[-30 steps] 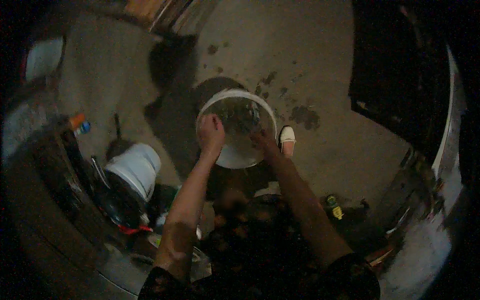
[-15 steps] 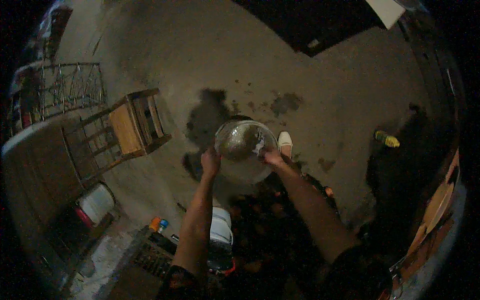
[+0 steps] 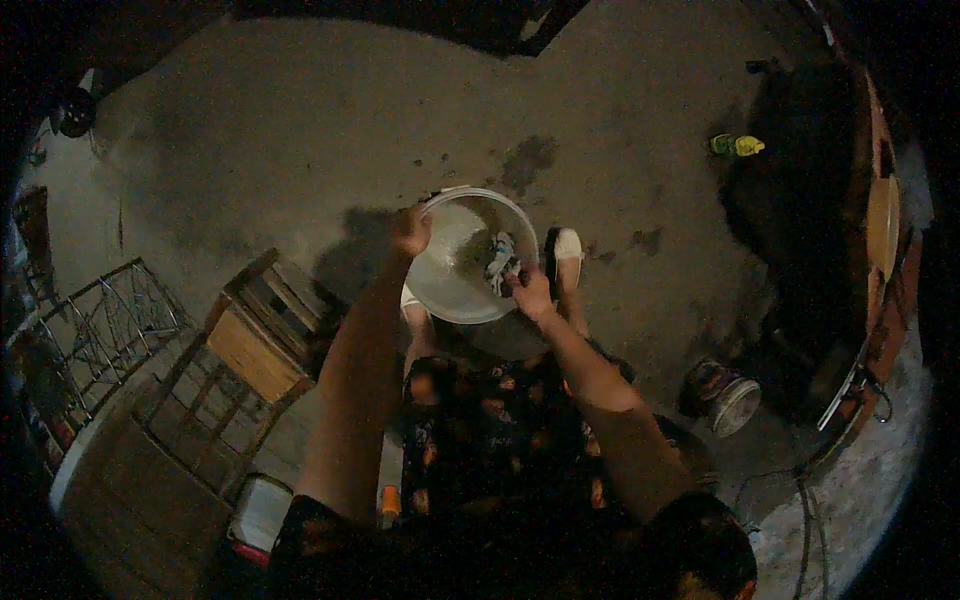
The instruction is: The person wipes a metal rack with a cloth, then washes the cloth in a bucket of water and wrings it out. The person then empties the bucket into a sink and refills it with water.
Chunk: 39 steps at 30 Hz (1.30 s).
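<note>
In front of my body is a round, pale, wide-rimmed basin (image 3: pixel 448 240), tilted so that its inside shows. My left hand (image 3: pixel 408 234) is closed on the basin's left rim. My right hand (image 3: pixel 532 296), at the right side, pinches a crumpled grey-and-white cloth (image 3: pixel 500 262) that lies against the inner wall. A pale shoe (image 3: pixel 567 250) shows just right of the basin on the floor. Dim light blurs the fingers and hides whether any liquid is in the basin.
On the left stand a wooden chair (image 3: pixel 255 355) and a thin metal rack (image 3: pixel 120 325). To the right, a yellow-green bottle (image 3: pixel 737 146) lies on the floor, and a tub (image 3: pixel 735 405) sits nearer. Dark patches (image 3: pixel 528 162) mark the floor beyond the basin.
My view has shifted, and the basin shows more of its inside, sitting slightly up and left in the picture. My left hand is higher along the rim; the right remains at the cloth.
</note>
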Motion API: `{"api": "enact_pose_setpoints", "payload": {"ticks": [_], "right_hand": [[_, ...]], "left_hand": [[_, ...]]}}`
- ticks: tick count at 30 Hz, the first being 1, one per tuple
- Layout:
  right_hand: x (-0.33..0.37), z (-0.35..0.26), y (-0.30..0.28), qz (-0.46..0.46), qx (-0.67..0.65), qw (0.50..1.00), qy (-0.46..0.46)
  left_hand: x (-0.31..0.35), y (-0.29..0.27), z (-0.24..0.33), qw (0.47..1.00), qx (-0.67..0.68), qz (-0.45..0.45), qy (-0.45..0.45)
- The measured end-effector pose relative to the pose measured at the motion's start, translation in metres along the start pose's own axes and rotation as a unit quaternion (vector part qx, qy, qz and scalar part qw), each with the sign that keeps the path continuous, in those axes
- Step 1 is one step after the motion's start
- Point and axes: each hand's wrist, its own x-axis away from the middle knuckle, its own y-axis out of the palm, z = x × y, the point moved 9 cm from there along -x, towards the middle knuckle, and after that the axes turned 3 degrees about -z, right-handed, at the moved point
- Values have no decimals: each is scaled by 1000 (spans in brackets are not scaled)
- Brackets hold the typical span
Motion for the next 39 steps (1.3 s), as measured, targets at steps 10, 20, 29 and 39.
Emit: {"api": "enact_pose_setpoints", "payload": {"ticks": [10, 20, 29, 39], "right_hand": [[-50, 35, 72, 239, -185, 952, 55], [-164, 60, 171, 17, 38, 986, 162], [-129, 51, 285, -5, 22, 983, -180], [46, -70, 104, 231, -184, 931, -215]], "left_hand": [[78, 7, 35, 954, 270, -50, 117], [79, 102, -64, 776, 532, -107, -321], [48, 187, -65, 505, 750, -307, -297], [100, 107, 50, 524, 700, -413, -253]]}}
